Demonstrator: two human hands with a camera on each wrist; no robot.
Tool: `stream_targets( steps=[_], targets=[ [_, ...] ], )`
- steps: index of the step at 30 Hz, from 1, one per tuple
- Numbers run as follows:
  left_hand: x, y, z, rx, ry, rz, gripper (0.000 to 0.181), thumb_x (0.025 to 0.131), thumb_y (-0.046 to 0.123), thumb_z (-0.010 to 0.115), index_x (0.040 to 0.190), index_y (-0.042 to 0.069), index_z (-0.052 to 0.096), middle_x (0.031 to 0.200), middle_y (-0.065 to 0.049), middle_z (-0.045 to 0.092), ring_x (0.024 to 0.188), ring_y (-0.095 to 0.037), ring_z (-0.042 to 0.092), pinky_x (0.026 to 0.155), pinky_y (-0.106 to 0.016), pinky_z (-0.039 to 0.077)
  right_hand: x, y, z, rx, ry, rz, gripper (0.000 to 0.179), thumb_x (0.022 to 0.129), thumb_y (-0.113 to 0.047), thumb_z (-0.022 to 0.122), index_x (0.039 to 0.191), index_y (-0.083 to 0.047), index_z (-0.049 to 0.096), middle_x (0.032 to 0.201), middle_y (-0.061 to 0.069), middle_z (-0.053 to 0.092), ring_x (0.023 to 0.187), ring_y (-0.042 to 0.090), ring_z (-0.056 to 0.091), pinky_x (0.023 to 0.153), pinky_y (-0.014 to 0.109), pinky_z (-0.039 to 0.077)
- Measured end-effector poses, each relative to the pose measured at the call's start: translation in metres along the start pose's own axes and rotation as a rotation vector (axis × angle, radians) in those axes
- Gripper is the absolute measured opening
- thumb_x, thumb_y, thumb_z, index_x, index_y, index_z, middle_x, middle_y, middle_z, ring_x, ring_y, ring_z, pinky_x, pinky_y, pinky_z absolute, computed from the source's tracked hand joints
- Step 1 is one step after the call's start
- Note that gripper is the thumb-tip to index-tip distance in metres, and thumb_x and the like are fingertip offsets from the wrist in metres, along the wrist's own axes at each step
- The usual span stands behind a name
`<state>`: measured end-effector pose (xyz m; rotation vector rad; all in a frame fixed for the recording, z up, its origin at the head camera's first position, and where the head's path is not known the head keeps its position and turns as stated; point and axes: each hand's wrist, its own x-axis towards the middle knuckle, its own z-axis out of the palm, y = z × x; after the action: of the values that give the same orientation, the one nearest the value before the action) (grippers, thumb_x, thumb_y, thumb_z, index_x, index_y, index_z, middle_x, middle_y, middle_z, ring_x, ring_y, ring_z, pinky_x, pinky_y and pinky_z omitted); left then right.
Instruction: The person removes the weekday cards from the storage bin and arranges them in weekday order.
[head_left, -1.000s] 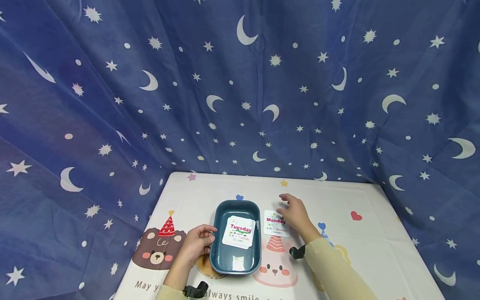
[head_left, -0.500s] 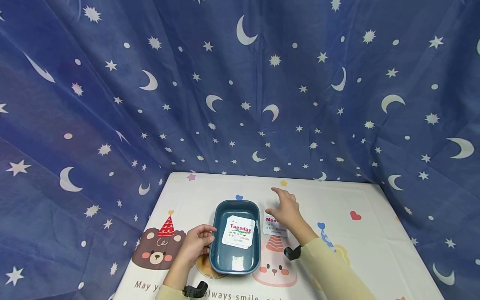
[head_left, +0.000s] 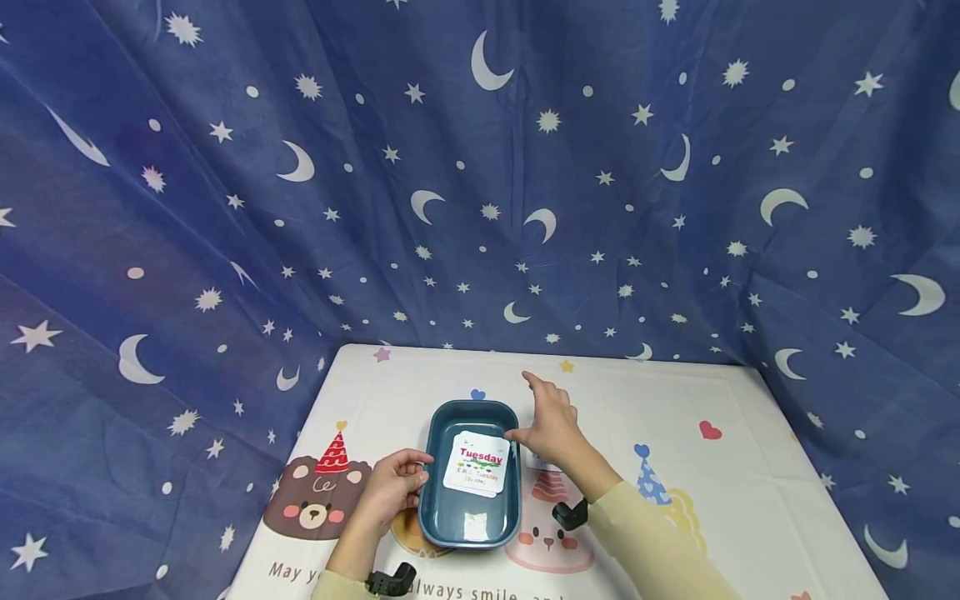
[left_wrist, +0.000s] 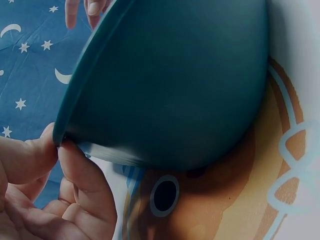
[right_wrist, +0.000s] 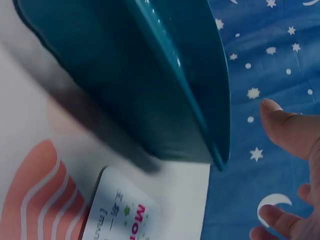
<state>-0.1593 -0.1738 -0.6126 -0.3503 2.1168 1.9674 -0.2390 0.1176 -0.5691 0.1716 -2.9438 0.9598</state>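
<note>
A dark teal tray [head_left: 449, 525] sits on the table with a white "Tuesday" card [head_left: 480, 467] inside; the edge of at least one more card shows beneath it. My left hand [head_left: 392, 485] pinches the tray's left rim between thumb and finger, as the left wrist view shows up close. Beside the tray's right wall, my right hand [head_left: 553, 427] hovers with fingers spread and nothing in them, its thumb over the rim. Below that hand a "Monday" card [right_wrist: 120, 207] lies on the table, mostly hidden by the hand in the head view.
A white table cover [head_left: 720, 500] printed with cartoon animals, hearts and lettering lies under everything. Behind and to the sides hangs a blue curtain [head_left: 450, 250] with moons and stars.
My right hand has moved left from the Monday card's right side to the tray's right rim, its fingers spreading wider. The left hand and tray stay put.
</note>
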Motion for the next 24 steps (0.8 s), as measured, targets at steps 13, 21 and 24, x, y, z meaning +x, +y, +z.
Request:
stream_targets(
  steps=[13, 21, 24],
  targets=[
    [0.0, 0.0, -0.001, -0.014, -0.022, -0.006, 0.026, 0.099, -0.004, 0.068, 0.125, -0.003, 0.071, 0.089, -0.006, 0.059, 0.068, -0.017, 0.055, 0.054, -0.026, 0.052, -0.015, -0.025, 0.011, -0.087, -0.058, -0.07, 0.124, 0.065, -0.039, 0.105, 0.166, -0.021, 0.036, 0.159, 0.016, 0.049, 0.142, 0.039, 0.046, 0.109, 0.061, 0.04],
    [0.001, 0.0, -0.001, -0.034, -0.037, -0.006, 0.027, 0.098, -0.005, 0.067, 0.125, -0.004, 0.07, 0.088, -0.004, 0.059, 0.068, -0.016, 0.055, 0.055, -0.026, 0.053, -0.02, -0.037, 0.024, -0.128, -0.083, -0.116, 0.122, 0.066, -0.041, 0.104, 0.165, -0.02, 0.036, 0.156, 0.015, 0.051, 0.138, 0.037, 0.046, 0.105, 0.056, 0.041],
    [0.001, 0.0, -0.001, -0.038, -0.038, -0.006, 0.026, 0.099, -0.005, 0.067, 0.125, -0.004, 0.07, 0.088, -0.004, 0.059, 0.068, -0.016, 0.055, 0.055, -0.026, 0.053, -0.022, -0.042, 0.029, -0.136, -0.095, -0.131, 0.12, 0.067, -0.041, 0.104, 0.165, -0.019, 0.037, 0.155, 0.014, 0.052, 0.137, 0.037, 0.047, 0.103, 0.055, 0.042]
  ],
)
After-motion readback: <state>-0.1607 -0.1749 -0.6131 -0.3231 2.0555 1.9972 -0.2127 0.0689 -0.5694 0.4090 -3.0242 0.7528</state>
